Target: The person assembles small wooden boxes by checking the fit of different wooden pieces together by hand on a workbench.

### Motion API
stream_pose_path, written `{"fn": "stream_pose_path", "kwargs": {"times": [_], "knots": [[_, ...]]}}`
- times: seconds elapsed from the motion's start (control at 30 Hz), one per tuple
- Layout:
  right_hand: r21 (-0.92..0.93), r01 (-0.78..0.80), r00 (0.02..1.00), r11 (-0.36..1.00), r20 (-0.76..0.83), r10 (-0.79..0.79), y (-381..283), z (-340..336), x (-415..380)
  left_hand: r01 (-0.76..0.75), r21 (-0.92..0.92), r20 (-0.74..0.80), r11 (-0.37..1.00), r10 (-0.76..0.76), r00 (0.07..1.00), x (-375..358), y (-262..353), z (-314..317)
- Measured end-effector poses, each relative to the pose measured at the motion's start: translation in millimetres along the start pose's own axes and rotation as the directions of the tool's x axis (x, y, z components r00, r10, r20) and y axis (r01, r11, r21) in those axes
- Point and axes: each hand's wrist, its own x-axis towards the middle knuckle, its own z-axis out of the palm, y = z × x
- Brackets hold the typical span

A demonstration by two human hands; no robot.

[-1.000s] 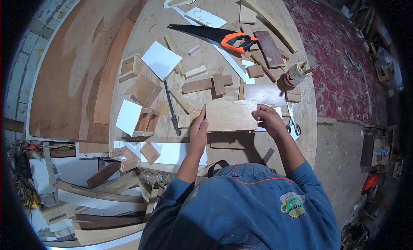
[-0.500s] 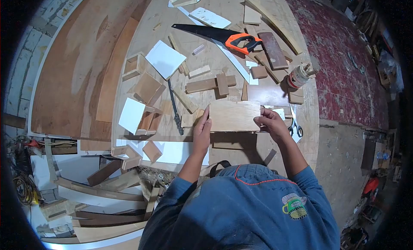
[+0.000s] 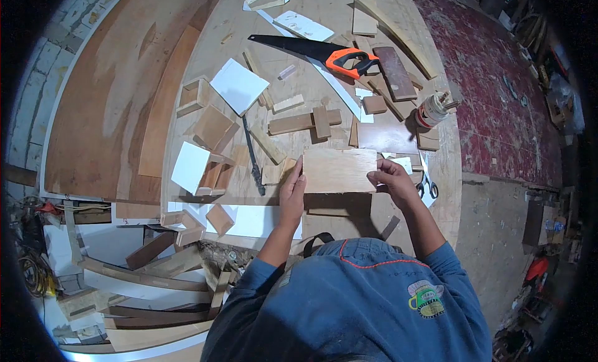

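A pale rectangular wooden board point(image 3: 339, 171) is held up between both hands, its broad face toward me. My left hand point(image 3: 293, 189) grips the left edge, fingers behind it and thumb along the side. On the right edge, my right hand point(image 3: 393, 179) pinches the board with the thumb on its face. Whatever lies directly under the board is hidden. Just past its top edge rests a glossy brown panel point(image 3: 389, 138). Scissors point(image 3: 427, 186) lie right of my right hand, and a dark narrow strip point(image 3: 254, 156) lies left of my left hand.
A handsaw point(image 3: 305, 49) with an orange handle lies across the workbench point(image 3: 205, 69). A jar point(image 3: 430, 111) stands near the right edge. White-faced small boxes point(image 3: 192, 167), a white square board point(image 3: 240, 86) and several wood blocks point(image 3: 321, 122) are scattered about. Offcuts point(image 3: 149, 268) pile up lower left.
The board's top edge sits slightly lower, as it has tilted a little in my hands. Both hands keep their hold; the things on the bench stay put.
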Motion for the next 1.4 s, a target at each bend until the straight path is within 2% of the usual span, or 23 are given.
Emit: {"fn": "stream_pose_path", "kwargs": {"times": [0.5,0.57,0.7,0.77,0.83,0.9,1.03,1.13,1.2,1.23,1.33,1.37,1.4], "knots": [[0.016,0.013,1.0,1.0,-0.006,-0.013,2,-2,1,0.016,-0.024,0.03,1.0,-0.015,0.999,1,0,0],[0.014,-0.003,1.0,1.0,-0.004,0.003,0,-1,0,-0.004,0.044,0.036,0.999,0.002,0.999,2,0,-1],[0.013,-0.039,0.999,0.999,0.002,0.039,0,-3,1,-0.003,0.027,0.03,1.0,0.003,1.0,1,1,1],[0.017,-0.038,0.999,0.999,0.007,0.038,2,-5,3,-0.069,0.065,0.002,0.996,0.069,0.998,1,3,1],[0.02,-0.037,0.999,0.999,0.013,0.037,3,-5,2,-0.065,0.057,0.002,0.996,0.065,0.998,0,3,2],[0.044,0.035,0.999,0.998,0.007,-0.035,4,-3,0,-0.062,0.049,0.002,0.997,0.062,0.998,0,3,2],[0.093,0.07,0.998,0.993,-0.01,-0.07,-2,0,-13,-0.087,0.072,0.001,0.994,0.087,0.996,0,3,3],[0.03,0.133,0.99,0.991,0.051,-0.134,-1,-1,-19,-0.101,0.09,0.003,0.991,0.101,0.995,1,4,3],[-0.131,0.356,0.934,0.925,0.008,-0.358,7,0,-22,-0.104,0.1,0.009,0.99,0.103,0.995,1,4,3],[-0.131,0.356,0.933,0.925,0.007,-0.359,8,0,-25,-0.1,0.098,0.009,0.99,0.099,0.995,1,4,3],[-0.541,0.498,0.822,0.678,0.046,-0.567,7,2,-30,-0.094,0.089,0.007,0.992,0.093,0.996,1,5,4],[-0.54,0.498,0.822,0.678,0.044,-0.568,9,0,-30,-0.091,0.083,0.003,0.992,0.091,0.996,1,6,4],[-0.69,0.545,0.733,0.477,0.116,-0.67,11,-2,-30,-0.092,0.083,0.005,0.992,0.091,0.996,1,6,4]]}}
